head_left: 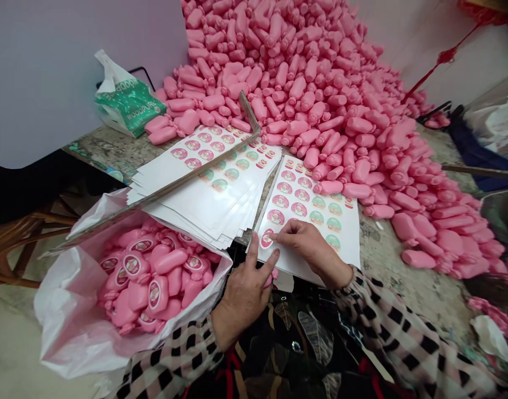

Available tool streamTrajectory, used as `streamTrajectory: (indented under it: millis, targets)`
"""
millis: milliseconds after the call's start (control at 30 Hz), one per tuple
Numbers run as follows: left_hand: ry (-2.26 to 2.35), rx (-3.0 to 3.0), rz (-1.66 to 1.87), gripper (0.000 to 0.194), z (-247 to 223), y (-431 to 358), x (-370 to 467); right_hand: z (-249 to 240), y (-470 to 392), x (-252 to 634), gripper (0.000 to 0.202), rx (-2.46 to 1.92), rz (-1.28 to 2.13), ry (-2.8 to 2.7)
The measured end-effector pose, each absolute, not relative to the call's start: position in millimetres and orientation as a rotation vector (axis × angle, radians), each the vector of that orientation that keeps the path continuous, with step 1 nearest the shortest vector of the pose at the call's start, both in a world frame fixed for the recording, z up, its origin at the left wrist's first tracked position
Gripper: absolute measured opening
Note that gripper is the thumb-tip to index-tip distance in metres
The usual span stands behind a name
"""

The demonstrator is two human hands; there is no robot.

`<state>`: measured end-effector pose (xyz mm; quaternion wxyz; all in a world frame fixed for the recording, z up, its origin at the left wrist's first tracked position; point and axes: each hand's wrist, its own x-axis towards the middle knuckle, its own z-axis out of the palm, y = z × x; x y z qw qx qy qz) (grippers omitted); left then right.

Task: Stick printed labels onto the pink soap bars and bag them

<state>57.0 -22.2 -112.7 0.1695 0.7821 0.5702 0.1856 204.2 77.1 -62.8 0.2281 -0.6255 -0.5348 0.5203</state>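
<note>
The right hand (314, 249) reaches over a sheet of stickers (348, 244), its grip drawn together, thumb and forefinger at the right edge of a round pink sticker (265, 239). This sticker lies in the sheet's near left corner. The left hand (242, 296) is just beside it, forefinger stretched towards the sticker and spread from the next finger; its grip is curled on a pink bottle (272, 277), which is mostly hidden beneath the fingers.

The sheet carries pink stickers on its left and green ones on its right, and a few bottles overlap its far side. To its left, a fanned stack of sheets (187, 206) lies under a long bar (195, 170). Nearer, an open white sack (66, 316) holds bottles with stickers on them (133, 266). A large heap of pink bottles (295, 72) covers the far tabletop (382, 266).
</note>
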Motion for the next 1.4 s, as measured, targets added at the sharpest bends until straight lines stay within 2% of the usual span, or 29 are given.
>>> streamTrajectory:
  millis: [200, 333, 467, 600, 700, 800, 1000, 1233, 1400]
  targets:
    - [1.586, 2.186, 0.584, 0.064, -113.3, -21.0, 56.7, -53.4, 77.9, 213.8, 0.03, -1.475, 1.74, -1.283]
    - [1.536, 2.118, 0.732, 0.062, -107.6, -24.0, 46.0, -57.8, 71.4, 216.1, 0.027, -1.375, 1.634, -1.293]
    - [1.437, 1.944, 1.03, 0.052, -90.5, -34.8, 33.3, -57.6, 65.8, 216.3, 0.027, -1.355, 1.533, -1.267]
    - [1.296, 1.131, 1.151, 0.035, -61.8, -29.1, 36.5, -41.2, 59.2, 212.3, 0.028, -1.341, 1.451, -1.256]
    - [0.939, 0.422, 1.064, 0.038, -43.4, -6.6, 44.4, -23.2, 49.7, 206.3, 0.027, -1.283, 1.404, -1.357]
    - [0.785, 0.154, 1.016, 0.029, -33.2, 15.2, 50.5, -10.6, 39.7, 202.5, 0.027, -1.256, 1.343, -1.503]
    - [0.759, 0.181, 0.968, 0.033, -30.4, 25.9, 59.6, -10.4, 31.3, 205.5, 0.028, -1.306, 1.239, -1.643]
    - [0.721, 0.199, 0.977, 0.027, -37.0, 23.8, 60.6, -18.8, 28.7, 205.9, 0.025, -1.302, 1.22, -1.711]
    - [0.71, 0.218, 0.973, 0.033, -42.3, 22.9, 59.4, -22.5, 28.6, 204.9, 0.022, -1.281, 1.183, -1.757]
